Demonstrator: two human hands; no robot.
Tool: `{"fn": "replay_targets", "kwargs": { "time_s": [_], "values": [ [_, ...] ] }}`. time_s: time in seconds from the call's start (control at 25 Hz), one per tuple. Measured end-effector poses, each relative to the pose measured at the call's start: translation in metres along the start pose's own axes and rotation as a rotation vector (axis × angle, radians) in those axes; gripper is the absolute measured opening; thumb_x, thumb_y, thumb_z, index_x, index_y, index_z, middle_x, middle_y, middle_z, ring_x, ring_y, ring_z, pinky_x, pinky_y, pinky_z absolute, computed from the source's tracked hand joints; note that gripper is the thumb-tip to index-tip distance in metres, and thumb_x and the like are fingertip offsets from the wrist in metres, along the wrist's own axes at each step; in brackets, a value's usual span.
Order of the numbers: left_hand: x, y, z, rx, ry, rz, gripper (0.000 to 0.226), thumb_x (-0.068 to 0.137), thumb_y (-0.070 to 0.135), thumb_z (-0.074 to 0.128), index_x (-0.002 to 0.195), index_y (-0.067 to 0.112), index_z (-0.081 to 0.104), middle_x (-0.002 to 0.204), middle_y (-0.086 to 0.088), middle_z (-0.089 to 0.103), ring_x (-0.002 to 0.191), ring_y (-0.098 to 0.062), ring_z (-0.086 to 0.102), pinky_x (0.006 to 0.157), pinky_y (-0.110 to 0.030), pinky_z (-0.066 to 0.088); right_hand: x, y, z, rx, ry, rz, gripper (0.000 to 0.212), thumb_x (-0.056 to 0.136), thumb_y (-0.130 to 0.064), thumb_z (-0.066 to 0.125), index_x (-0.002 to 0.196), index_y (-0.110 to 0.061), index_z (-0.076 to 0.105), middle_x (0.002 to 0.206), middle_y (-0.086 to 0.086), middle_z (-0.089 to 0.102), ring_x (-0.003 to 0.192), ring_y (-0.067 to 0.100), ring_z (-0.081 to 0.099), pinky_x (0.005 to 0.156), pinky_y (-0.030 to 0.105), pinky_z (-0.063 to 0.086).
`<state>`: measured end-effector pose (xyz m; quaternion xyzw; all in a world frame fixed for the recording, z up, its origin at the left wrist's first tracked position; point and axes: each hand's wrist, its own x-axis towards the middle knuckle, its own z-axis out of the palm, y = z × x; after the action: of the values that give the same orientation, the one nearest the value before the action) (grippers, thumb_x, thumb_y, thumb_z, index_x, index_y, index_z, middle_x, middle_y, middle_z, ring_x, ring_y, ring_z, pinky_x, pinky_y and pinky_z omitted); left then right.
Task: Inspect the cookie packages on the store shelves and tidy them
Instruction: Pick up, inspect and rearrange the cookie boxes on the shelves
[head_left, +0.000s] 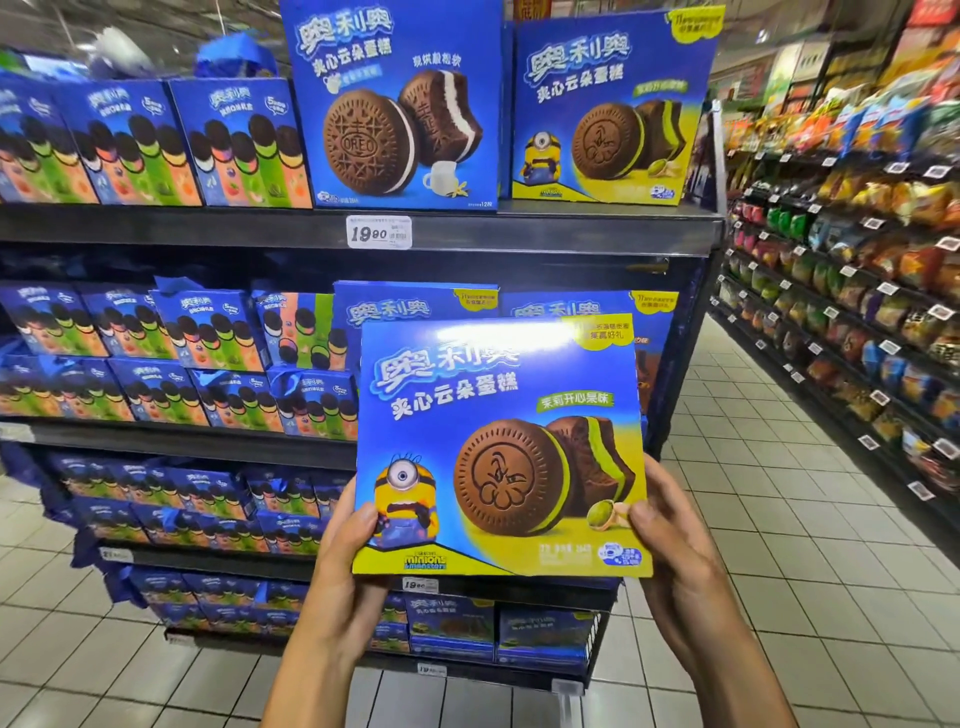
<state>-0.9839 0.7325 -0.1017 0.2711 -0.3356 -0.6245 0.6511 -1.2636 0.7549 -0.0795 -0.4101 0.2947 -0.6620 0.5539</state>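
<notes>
I hold a blue and yellow cookie box (498, 447) upright in front of the shelves, its face toward me, with a yellow cartoon figure and a green-filled cookie printed on it. My left hand (345, 561) grips its lower left corner. My right hand (675, 551) grips its lower right edge. Behind the box, the second shelf holds more boxes of the same kind (415, 306). On the top shelf stand a white-cream cookie box (400, 104) and another green-filled one (608, 114).
The dark shelf unit (260, 228) carries several smaller multi-flavour cookie boxes (182, 140) on its left side, plus price tags (379, 233). A tiled aisle (779, 519) runs along the right, lined by racks of snack bags (857, 291).
</notes>
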Motion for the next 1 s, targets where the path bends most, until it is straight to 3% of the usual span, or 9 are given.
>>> {"fn": "replay_targets", "kwargs": {
  "time_s": [0.16,0.24,0.4,0.52,0.64,0.76,0.88,0.92,1.0],
  "values": [
    [-0.004,-0.001,0.017,0.051,0.013,0.024,0.060,0.073,0.033,0.072,0.131,0.021,0.061,0.125,-0.013,0.067,0.101,-0.025,0.071,0.077,-0.039,0.060,0.001,-0.004,-0.010,0.000,0.036,0.011,0.053,0.084,-0.011,0.068,0.137,-0.015,0.058,0.131,0.013,0.067,0.104,0.021,0.071,0.081,0.029,0.060],
    [-0.005,-0.001,0.027,0.080,0.035,0.046,0.070,0.070,0.034,0.075,0.136,0.019,0.056,0.128,-0.015,0.066,0.103,-0.027,0.070,0.078,-0.039,0.060,0.003,-0.003,-0.012,-0.049,0.103,0.008,0.045,0.086,-0.022,0.066,0.131,-0.020,0.064,0.124,0.011,0.071,0.100,0.017,0.072,0.078,0.025,0.059],
    [-0.006,-0.006,0.045,0.119,0.103,0.099,0.066,0.072,0.021,0.076,0.134,0.018,0.056,0.127,-0.013,0.067,0.103,-0.027,0.071,0.073,-0.034,0.060,0.010,0.003,-0.014,-0.274,0.213,-0.011,0.025,0.088,-0.037,0.061,0.110,-0.039,0.074,0.108,-0.004,0.078,0.094,0.008,0.074,0.072,0.020,0.058],
    [-0.009,-0.009,0.056,0.275,0.110,0.095,0.070,0.064,0.031,0.083,0.129,0.027,0.059,0.126,-0.004,0.068,0.110,-0.018,0.068,0.077,-0.024,0.057,0.014,0.013,-0.022,-0.320,0.201,0.022,0.033,0.089,-0.044,0.060,0.119,-0.034,0.070,0.112,-0.002,0.077,0.100,0.014,0.074,0.079,0.027,0.058],
    [-0.008,-0.008,0.064,0.393,0.051,0.040,0.069,0.064,0.051,0.079,0.128,0.040,0.058,0.131,0.004,0.065,0.117,-0.013,0.063,0.088,-0.028,0.051,0.020,0.024,-0.035,-0.215,0.268,0.080,0.027,0.098,-0.033,0.056,0.119,-0.024,0.070,0.112,0.003,0.077,0.093,0.013,0.075,0.067,0.022,0.059],
    [-0.005,-0.007,0.073,0.395,0.006,0.088,0.053,0.076,0.043,0.074,0.127,0.039,0.062,0.129,0.004,0.066,0.117,-0.015,0.062,0.093,-0.031,0.048,0.029,0.040,-0.042,-0.038,0.355,0.196,0.026,0.103,-0.025,0.050,0.122,-0.022,0.067,0.116,0.002,0.076,0.090,0.011,0.075,0.070,0.033,0.063],
    [-0.004,-0.008,0.087,0.417,-0.060,0.131,0.058,0.071,0.038,0.078,0.127,0.031,0.064,0.129,-0.002,0.067,0.124,-0.021,0.059,0.094,-0.028,0.052,0.037,0.050,-0.041,0.075,0.374,0.259,0.030,0.105,-0.025,0.045,0.128,-0.021,0.064,0.119,0.001,0.075,0.092,0.012,0.075,0.067,0.030,0.060],
    [-0.004,-0.009,0.093,0.429,-0.085,0.139,0.059,0.070,0.036,0.079,0.127,0.028,0.065,0.128,-0.004,0.067,0.124,-0.023,0.058,0.092,-0.027,0.053,0.040,0.054,-0.039,0.079,0.372,0.275,0.029,0.106,-0.024,0.043,0.123,-0.020,0.066,0.121,0.003,0.074,0.095,0.015,0.074,0.070,0.032,0.060],
    [-0.006,-0.010,0.103,0.458,-0.118,0.180,0.058,0.067,0.032,0.080,0.124,0.024,0.068,0.127,-0.006,0.066,0.121,-0.022,0.059,0.088,-0.025,0.053,0.044,0.062,-0.035,0.078,0.385,0.308,0.027,0.107,-0.022,0.042,0.115,-0.017,0.067,0.129,0.011,0.070,0.112,0.025,0.069,0.093,0.047,0.055]
  ]
}}
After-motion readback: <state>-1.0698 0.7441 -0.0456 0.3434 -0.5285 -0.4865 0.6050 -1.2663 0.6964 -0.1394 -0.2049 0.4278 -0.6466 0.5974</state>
